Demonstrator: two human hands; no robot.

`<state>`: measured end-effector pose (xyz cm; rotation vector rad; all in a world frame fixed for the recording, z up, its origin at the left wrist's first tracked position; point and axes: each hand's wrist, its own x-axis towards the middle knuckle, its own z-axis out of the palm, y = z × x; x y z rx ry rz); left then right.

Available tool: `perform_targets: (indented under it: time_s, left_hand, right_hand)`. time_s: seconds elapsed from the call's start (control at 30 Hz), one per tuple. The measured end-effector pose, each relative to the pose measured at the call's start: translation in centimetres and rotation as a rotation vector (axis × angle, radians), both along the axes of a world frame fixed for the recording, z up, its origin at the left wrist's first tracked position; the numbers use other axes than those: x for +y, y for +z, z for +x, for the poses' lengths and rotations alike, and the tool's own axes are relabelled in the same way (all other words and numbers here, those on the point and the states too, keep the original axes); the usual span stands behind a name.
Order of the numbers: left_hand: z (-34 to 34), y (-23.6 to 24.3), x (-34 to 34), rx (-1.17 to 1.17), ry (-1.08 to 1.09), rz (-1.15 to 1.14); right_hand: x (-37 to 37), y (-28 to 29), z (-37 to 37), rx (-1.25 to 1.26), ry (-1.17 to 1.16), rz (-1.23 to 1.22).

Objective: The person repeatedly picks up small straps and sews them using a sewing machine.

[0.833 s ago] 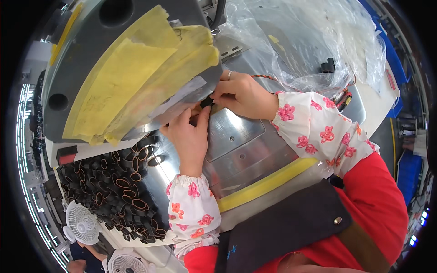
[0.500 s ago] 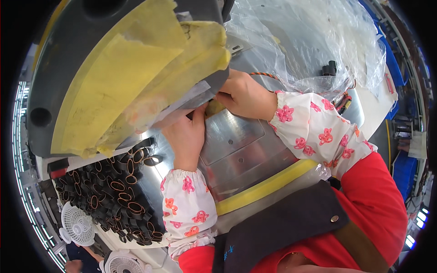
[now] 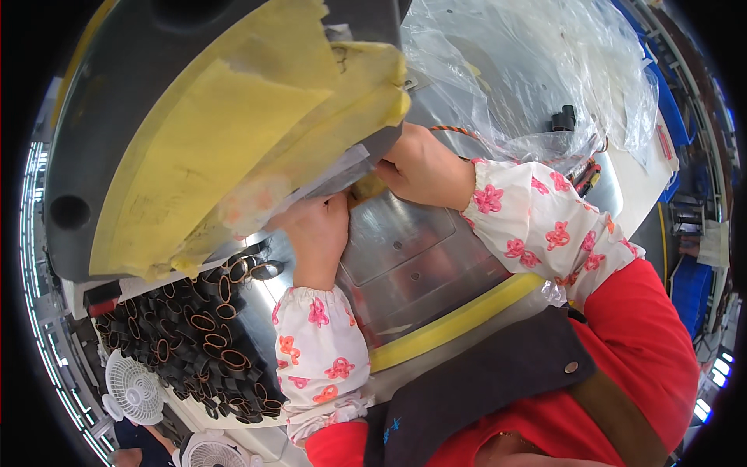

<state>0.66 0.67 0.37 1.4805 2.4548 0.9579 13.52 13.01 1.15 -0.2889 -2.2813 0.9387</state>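
Note:
My left hand [image 3: 319, 240] is curled at the lower edge of a dark grey machine housing [image 3: 68, 159], its fingertips hidden behind the overhang and a cloudy plastic flap. Close beside it, my right hand [image 3: 428, 173] has its fingers bent inward, the tips out of sight under the housing. Between the two hands shows a small yellowish piece [image 3: 367, 187]. Whatever the fingers pinch is too hidden to name. Yellow sheeting [image 3: 210, 132] is taped over the housing. Below the hands lies a shiny metal work plate [image 3: 405, 253].
A heap of black tube pieces with copper-coloured rims [image 3: 206, 335] covers the table at left. Clear plastic sheeting [image 3: 513, 62] spreads at the back right, near black cylindrical parts [image 3: 563, 118] and an orange-black twisted wire [image 3: 455, 129]. A yellow strip [image 3: 459, 321] edges the plate.
My left thumb, stretched upward before, is now folded in against the hand. The housing appears slightly farther right and lower in the picture. My right hand has barely moved.

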Motion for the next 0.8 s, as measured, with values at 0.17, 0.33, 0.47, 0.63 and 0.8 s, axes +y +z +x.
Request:
perform_targets:
  time_s: [0.17, 0.33, 0.47, 0.63, 0.8]
  left_hand:
    - [0.2, 0.5, 0.1, -0.029, 0.006, 0.022]
    - [0.5, 0.8, 0.4, -0.024, 0.017, -0.060]
    - [0.0, 0.3, 0.3, -0.006, -0.044, 0.018]
    - [-0.3, -0.2, 0.1, -0.016, -0.055, 0.087]
    - [-0.1, -0.1, 0.3, -0.036, -0.051, 0.051]
  right_hand:
    - [0.1, 0.0, -0.2, 0.053, -0.045, 0.083]
    - [0.0, 0.7, 0.1, -0.048, -0.149, 0.251]
    - [-0.3, 1.2, 0.0, -0.122, -0.166, 0.254]
    - [-0.7, 0.9, -0.5, -0.155, -0.176, 0.307]
    - [-0.5, 1.3, -0.1, -0.166, -0.178, 0.298]
